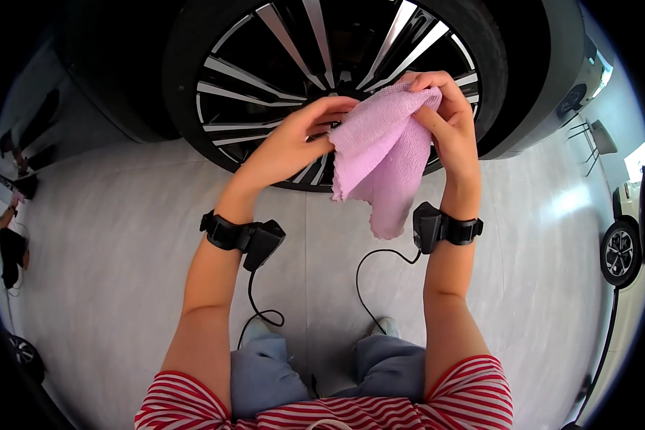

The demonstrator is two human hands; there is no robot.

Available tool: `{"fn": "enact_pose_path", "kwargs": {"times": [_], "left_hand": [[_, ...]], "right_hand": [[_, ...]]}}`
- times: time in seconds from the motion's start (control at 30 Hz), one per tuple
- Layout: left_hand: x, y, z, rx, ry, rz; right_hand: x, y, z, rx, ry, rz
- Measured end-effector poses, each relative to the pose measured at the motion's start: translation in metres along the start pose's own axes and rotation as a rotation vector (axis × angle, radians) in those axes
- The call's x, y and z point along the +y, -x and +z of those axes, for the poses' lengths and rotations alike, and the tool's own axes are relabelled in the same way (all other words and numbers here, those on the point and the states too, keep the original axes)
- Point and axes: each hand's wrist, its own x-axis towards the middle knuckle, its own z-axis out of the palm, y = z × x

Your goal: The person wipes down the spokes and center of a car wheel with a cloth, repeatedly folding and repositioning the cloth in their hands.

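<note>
A pink-purple cloth (pixel 390 150) hangs in loose folds in front of a car wheel (pixel 258 93) with black and silver spokes. My right hand (pixel 451 122) pinches the cloth's upper right corner between thumb and fingers. At the cloth's left edge is my left hand (pixel 301 140), its thumb and fingers apart and its fingertips partly behind the cloth. Whether those fingertips grip the fabric cannot be made out. Each wrist wears a black strap with a boxy device and a cable.
The wheel's black tyre (pixel 491 79) stands on the grey floor (pixel 322 265). A chair (pixel 602 137) and another car's wheel (pixel 620 251) are at the right. Another person (pixel 11 244) is at the far left. Loose cables hang near my legs.
</note>
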Motion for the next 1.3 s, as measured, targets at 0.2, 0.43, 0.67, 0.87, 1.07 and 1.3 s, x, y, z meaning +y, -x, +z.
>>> {"fn": "enact_pose_path", "kwargs": {"times": [0.2,0.43,0.67,0.87,1.07,1.3], "left_hand": [[0.001,0.000,-0.008,0.013,-0.033,-0.110],[0.016,0.002,-0.020,0.474,0.079,0.041],[0.000,0.008,-0.041,0.746,0.027,0.184],[0.016,0.006,-0.026,0.619,-0.114,0.173],[0.024,0.008,-0.025,0.642,-0.180,0.143],[0.019,0.011,-0.042,0.749,-0.083,0.352]], "right_hand": [[-0.003,-0.003,-0.004,-0.049,0.064,-0.127],[0.008,-0.008,-0.017,-0.038,0.109,-0.237],[0.019,0.002,-0.016,0.105,-0.089,-0.062],[0.054,0.009,0.026,-0.357,0.000,0.302],[0.054,0.010,0.064,-0.721,0.172,0.391],[0.071,0.012,0.038,-0.545,0.161,0.491]]}}
